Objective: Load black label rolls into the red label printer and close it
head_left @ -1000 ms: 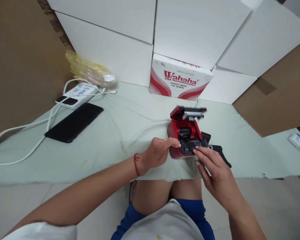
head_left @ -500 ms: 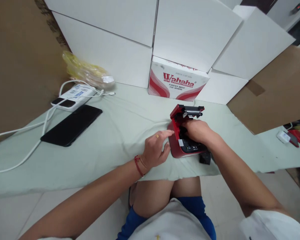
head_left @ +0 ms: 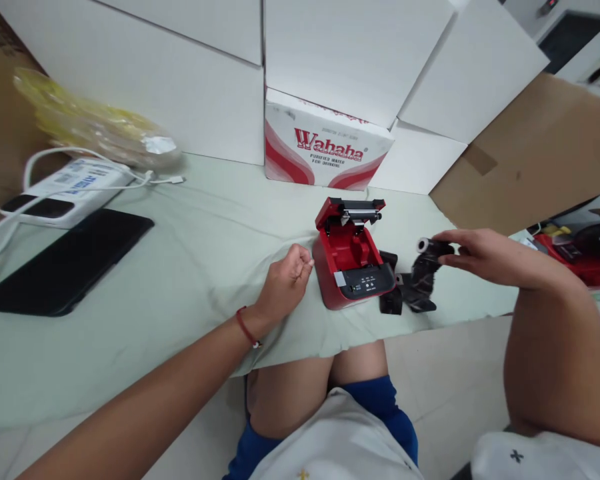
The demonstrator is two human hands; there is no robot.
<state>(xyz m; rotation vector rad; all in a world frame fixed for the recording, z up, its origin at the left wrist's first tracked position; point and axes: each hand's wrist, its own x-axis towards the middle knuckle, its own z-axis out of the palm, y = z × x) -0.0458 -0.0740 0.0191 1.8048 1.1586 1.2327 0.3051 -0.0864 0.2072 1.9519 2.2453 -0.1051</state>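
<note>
A small red label printer (head_left: 330, 283) stands on the cloth with its lid (head_left: 353, 212) raised and its red inside bare. To its right, my right hand (head_left: 480, 253) pinches a roll of black labels (head_left: 427, 263) with a white core. A loose black strip from that roll trails down to the cloth, beside the printer's right side. My left hand (head_left: 286, 280) is closed with its fingers curled, close to the printer's left side. Nothing shows in its fingers.
A black phone (head_left: 70, 260) and a white power bank (head_left: 75, 190) with white cables lie at the left. Behind them is a yellowish plastic bag (head_left: 105, 130). A Wahaha carton (head_left: 325, 147) and white boxes wall off the back; a cardboard panel (head_left: 520, 160) stands right.
My right hand has come out of the printer and moved right, holding the black roll. My left hand has curled shut and drawn slightly off the printer's side. The view has shifted right.
</note>
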